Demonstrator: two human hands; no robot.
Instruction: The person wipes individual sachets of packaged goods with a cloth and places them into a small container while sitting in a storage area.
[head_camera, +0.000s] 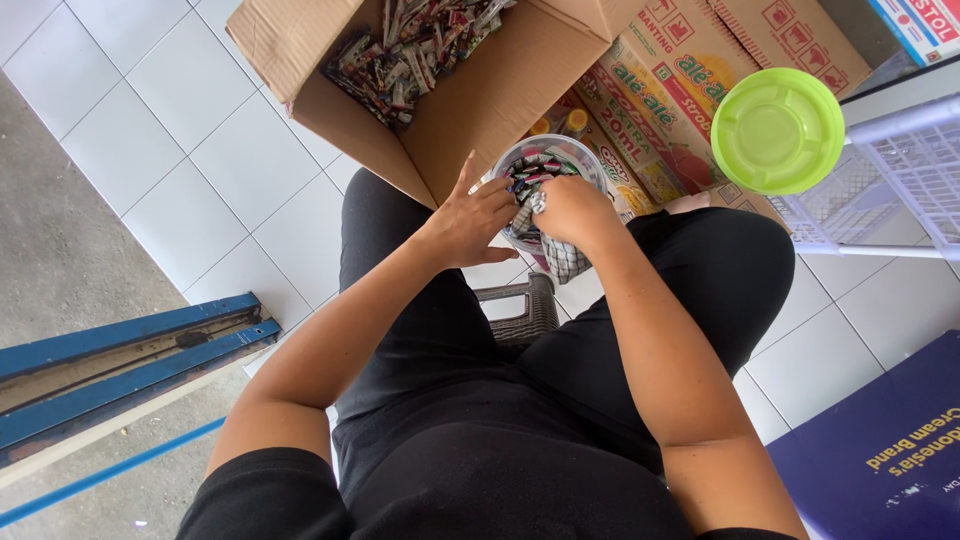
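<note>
Far left: a blue metal frame lies on the grey floor, well apart from your hands.
Box: an open cardboard box stands far and left of centre on the white tiles, with a heap of small sweet packets inside it.
Left hand: your left hand rests against the near-left side of the jar — fingers spread and lying flat on its wall, thumb pointing up toward the box; it is not closed around anything.
Jar: the clear plastic jar sits just in front of your knees, touching the side of the box, and it is nearly full of small wrapped sweets.
Right hand: your right hand is curled shut at the jar's near rim, clamped on a checked cloth that hangs down from your fist.
Stool: a dark woven stool shows between your legs — near you, below the jar.
Lid: a round green lid lies to the right, on the edge of a white plastic rack, apart from the jar.
Far right: printed cartons stand behind the lid.
</note>
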